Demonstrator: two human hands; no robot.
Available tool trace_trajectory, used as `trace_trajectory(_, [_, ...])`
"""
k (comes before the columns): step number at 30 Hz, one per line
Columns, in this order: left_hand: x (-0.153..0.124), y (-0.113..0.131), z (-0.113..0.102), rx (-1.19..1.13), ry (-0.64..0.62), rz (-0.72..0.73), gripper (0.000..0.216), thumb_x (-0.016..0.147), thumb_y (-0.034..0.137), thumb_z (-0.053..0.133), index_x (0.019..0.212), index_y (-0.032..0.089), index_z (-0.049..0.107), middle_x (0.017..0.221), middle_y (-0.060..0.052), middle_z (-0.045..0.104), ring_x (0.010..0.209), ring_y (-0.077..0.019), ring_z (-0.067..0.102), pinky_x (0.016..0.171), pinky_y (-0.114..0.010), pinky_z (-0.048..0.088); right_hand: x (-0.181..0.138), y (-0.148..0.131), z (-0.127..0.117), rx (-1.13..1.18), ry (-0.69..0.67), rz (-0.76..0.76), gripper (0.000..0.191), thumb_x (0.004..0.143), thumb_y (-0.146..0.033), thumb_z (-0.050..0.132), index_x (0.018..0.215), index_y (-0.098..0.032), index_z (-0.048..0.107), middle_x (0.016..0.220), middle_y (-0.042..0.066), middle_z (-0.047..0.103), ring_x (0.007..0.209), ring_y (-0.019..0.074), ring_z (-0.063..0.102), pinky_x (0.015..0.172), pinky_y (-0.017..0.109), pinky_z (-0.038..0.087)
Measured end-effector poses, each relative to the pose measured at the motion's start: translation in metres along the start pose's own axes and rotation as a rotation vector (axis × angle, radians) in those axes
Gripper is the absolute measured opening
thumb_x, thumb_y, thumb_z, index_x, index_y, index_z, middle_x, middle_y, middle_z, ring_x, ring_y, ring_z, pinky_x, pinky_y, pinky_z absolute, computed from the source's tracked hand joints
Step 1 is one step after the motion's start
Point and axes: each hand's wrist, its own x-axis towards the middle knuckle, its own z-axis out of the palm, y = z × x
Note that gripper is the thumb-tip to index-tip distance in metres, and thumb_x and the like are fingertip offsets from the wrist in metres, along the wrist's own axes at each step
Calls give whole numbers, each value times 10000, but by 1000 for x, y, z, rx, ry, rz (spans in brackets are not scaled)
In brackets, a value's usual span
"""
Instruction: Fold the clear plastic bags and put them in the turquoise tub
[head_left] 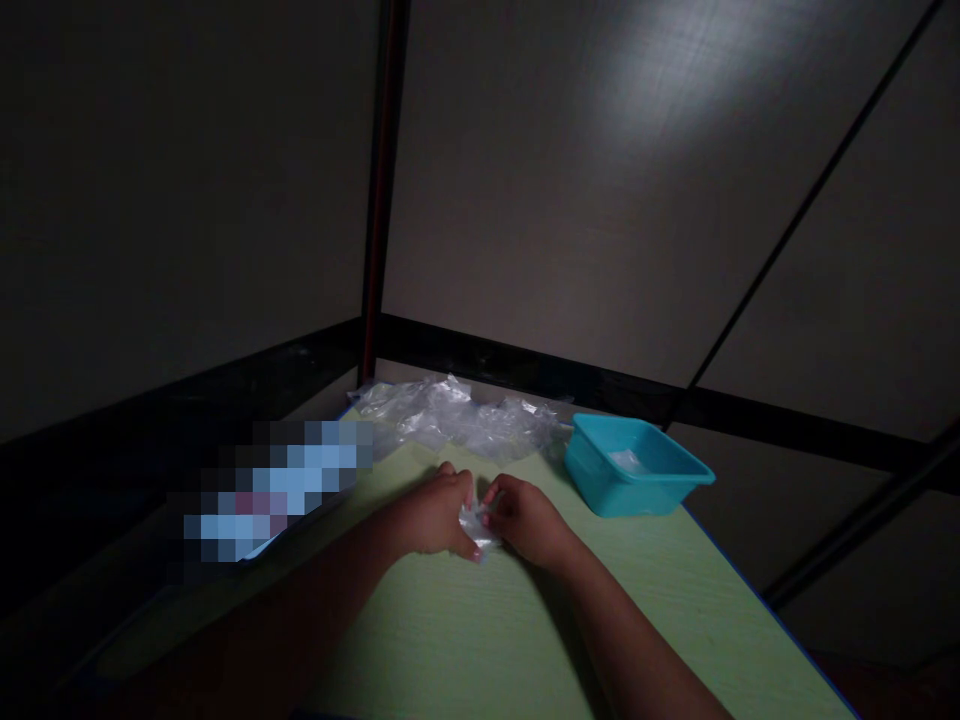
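Observation:
Between my two hands, low over the table's middle, is a small piece of clear plastic [477,524], perhaps a little bag. My left hand [441,512] grips it from the left, thumb at the near side and fingers at the far side. From the right, my right hand [528,518] pinches at the same plastic with curled fingers. The fingers partly cover it, so its full shape is hidden. Beyond the hands lies a heap of crumpled clear plastic bags [457,415]. A turquoise basin [626,490] stands to the right, holding a small whitish item [625,460].
The pale green table [450,630] has a blue edge on its right side. Dark wall panels [540,200] rise close behind and to the left. A bright pixelated object [277,495] is at the table's left edge; what it is cannot be made out.

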Motion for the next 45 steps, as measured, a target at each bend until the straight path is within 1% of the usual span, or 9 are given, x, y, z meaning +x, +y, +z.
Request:
trace_trajectory(12, [2,-1,0,42,-6,-19,566,407,442,760,842,180,511,929,-24,452,831,-194,504,662,-230,397,-2,2,-5,35,-81,-36,242,607,-125,583,841,-183,566,604,-43,543,557,94,468,507,189,293])
trace_trajectory(17, [3,-1,0,36,29,-32,455,553,527,650,806,170,524,884,-35,474,756,-179,524,617,-242,394,-2,3,-9,72,-95,-33,245,595,-125,589,835,-174,572,608,-35,559,555,95,483,493,184,306])
trace_trajectory(23, [2,1,-2,31,21,-43,421,516,393,707,813,152,534,922,-53,489,792,-191,537,662,-249,413,-1,9,-10,212,-161,-14,280,571,-113,611,844,-155,562,598,-32,565,540,94,499,460,168,316])
trace_trajectory(28, [3,2,-2,33,3,-49,446,492,368,727,834,152,537,950,-54,494,800,-183,535,653,-234,420,0,11,-7,310,-220,-61,131,586,-128,601,713,-144,572,618,-12,602,573,107,528,496,183,363])
trace_trajectory(30, [3,1,-1,39,8,-43,453,488,367,730,838,155,538,947,-49,494,799,-178,531,643,-225,416,1,12,-7,301,-228,-76,99,590,-133,597,687,-144,580,624,-9,610,578,108,531,508,188,372])
trace_trajectory(37, [1,1,-1,31,30,-35,421,495,363,728,817,165,543,919,-29,484,788,-166,524,633,-211,403,3,18,-5,156,-186,-68,154,610,-128,582,761,-154,591,650,-7,615,595,115,540,516,191,370])
trace_trajectory(41, [1,2,0,32,23,-46,425,503,383,722,820,163,544,926,-30,485,778,-161,530,631,-212,402,0,8,-11,-7,-82,-116,164,649,-159,572,811,-167,600,750,21,624,690,140,551,620,231,406])
trace_trajectory(43, [1,2,0,38,26,-54,432,508,395,715,828,162,543,936,-34,488,778,-163,533,628,-213,403,-3,1,-16,-102,-22,-174,203,657,-194,590,858,-179,610,885,52,622,822,172,549,732,275,406])
trace_trajectory(45, [2,2,1,48,34,-53,439,507,400,712,834,159,544,941,-39,495,792,-170,534,639,-216,405,-7,-6,-21,-159,-44,-239,301,685,-231,585,984,-200,599,1099,80,566,1014,207,493,870,333,353])
